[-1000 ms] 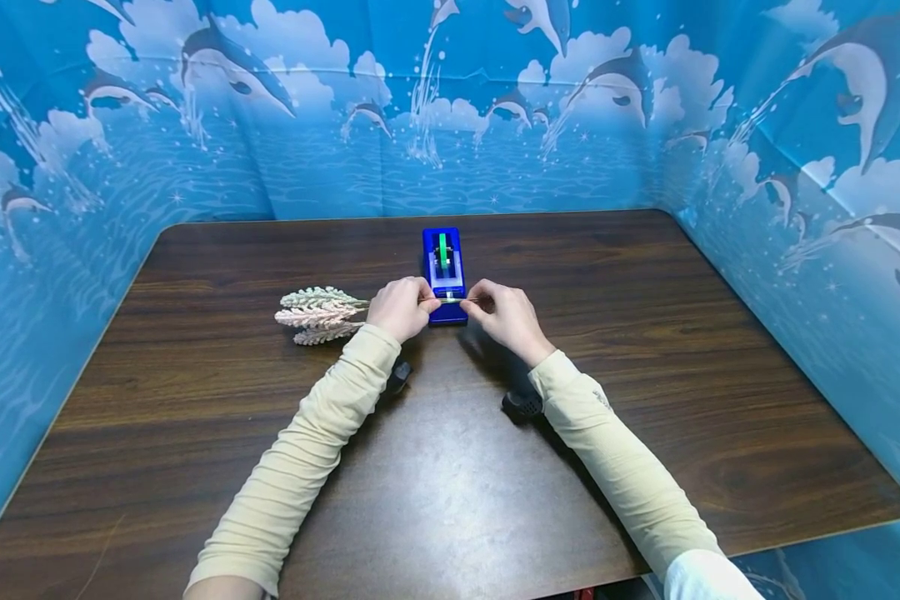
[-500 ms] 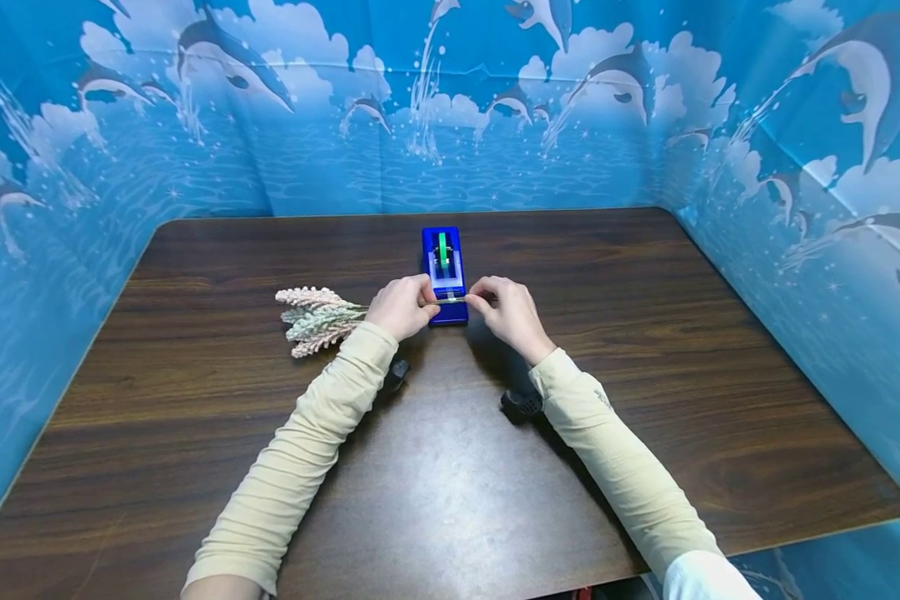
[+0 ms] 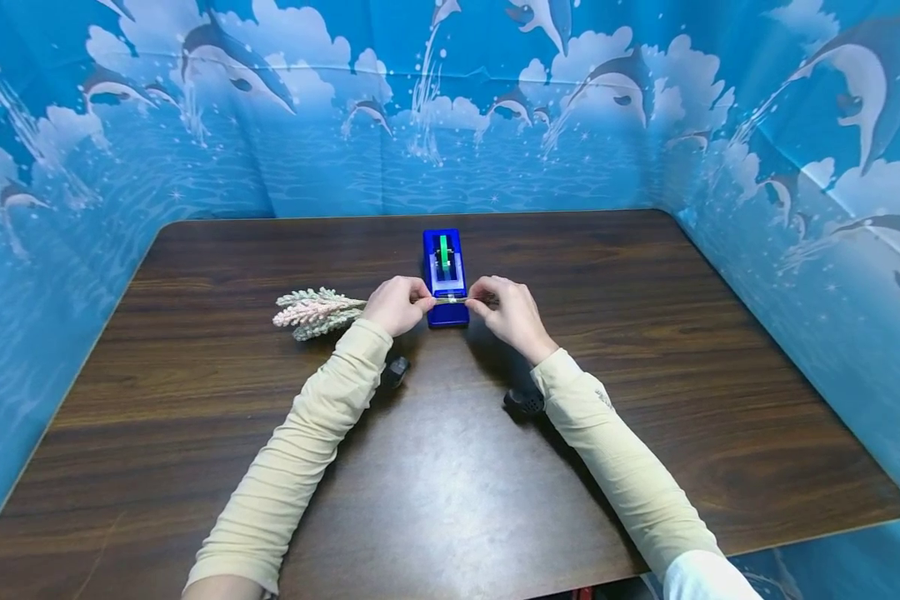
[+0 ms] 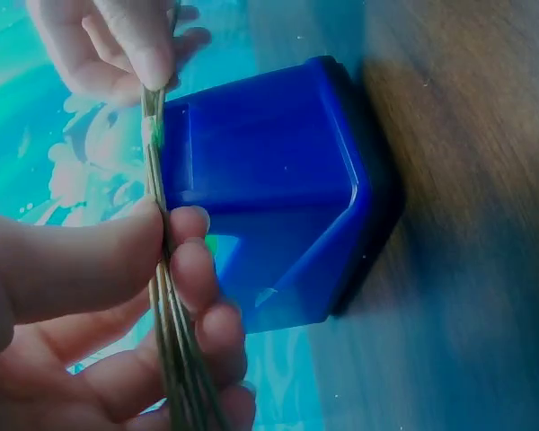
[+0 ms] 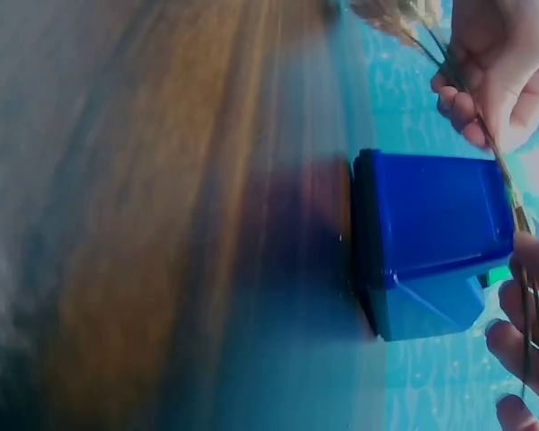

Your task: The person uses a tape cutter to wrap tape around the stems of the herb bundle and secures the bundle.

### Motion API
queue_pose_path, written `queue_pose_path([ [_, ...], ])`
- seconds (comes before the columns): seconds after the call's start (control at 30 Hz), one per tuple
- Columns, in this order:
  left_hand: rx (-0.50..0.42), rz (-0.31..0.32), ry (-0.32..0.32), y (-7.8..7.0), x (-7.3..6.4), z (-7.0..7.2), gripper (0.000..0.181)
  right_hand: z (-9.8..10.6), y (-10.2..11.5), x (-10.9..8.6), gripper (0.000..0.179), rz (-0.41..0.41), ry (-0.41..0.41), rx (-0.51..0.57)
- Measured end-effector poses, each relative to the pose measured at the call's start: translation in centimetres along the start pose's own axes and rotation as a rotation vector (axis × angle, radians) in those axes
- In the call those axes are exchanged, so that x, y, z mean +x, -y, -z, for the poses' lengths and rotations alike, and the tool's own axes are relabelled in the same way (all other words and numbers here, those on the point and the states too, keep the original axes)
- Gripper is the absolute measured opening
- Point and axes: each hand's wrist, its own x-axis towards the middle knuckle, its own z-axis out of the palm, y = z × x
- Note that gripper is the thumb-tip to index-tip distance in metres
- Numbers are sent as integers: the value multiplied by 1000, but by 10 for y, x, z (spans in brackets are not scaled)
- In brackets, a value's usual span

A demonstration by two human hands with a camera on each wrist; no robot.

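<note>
My left hand [image 3: 396,306] pinches the stems [image 4: 181,368] of a small bunch of artificial flowers [image 3: 315,312] between thumb and fingers. Its pale pink and green flower heads point left, past the hand. My right hand [image 3: 512,315] pinches the same stems nearer their cut ends, which stick out beyond its fingers in the right wrist view. Between both hands the stems lie level across the front of a blue tape dispenser [image 3: 447,316], right at its cutting edge. A shiny band of clear tape [image 4: 153,133] shows on the stems there. The dispenser carries a green tape roll [image 3: 444,252].
The dispenser stands on a dark wooden table [image 3: 645,358] towards its far edge. Black wrist devices [image 3: 523,403] hang under both forearms. A blue dolphin-print curtain [image 3: 330,179] encloses the table's back and sides.
The flower heads have turned about the stem axis, with different colours coming to the top, as the fingers roll the stems. Both hands stay almost in place at the dispenser.
</note>
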Motion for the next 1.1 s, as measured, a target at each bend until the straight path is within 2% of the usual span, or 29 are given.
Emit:
queue_pose_path([
  [0.2,40,-24,-59,-3,0,-2,15,0,-2,1,27,-81,52,-35],
  [0.3,54,-41,-52,-6,0,-2,15,-1,-2,1,27,-88,55,-59],
  [0.43,30,-30,40,-6,0,1,22,0,-1,1,19,-58,14,-52],
  [0.6,-33,71,190,-3,2,3,42,0,-3,0,13,26,-34,-80],
  [0.7,-31,83,217,-1,3,3,40,0,-4,0,11,60,-47,-99],
  [0.87,-21,41,156,0,4,1,29,3,-5,-2,9,77,-29,-97],
  [1.1,-8,-15,2,-5,2,-2,9,7,-6,-2,7,126,-10,-68],
])
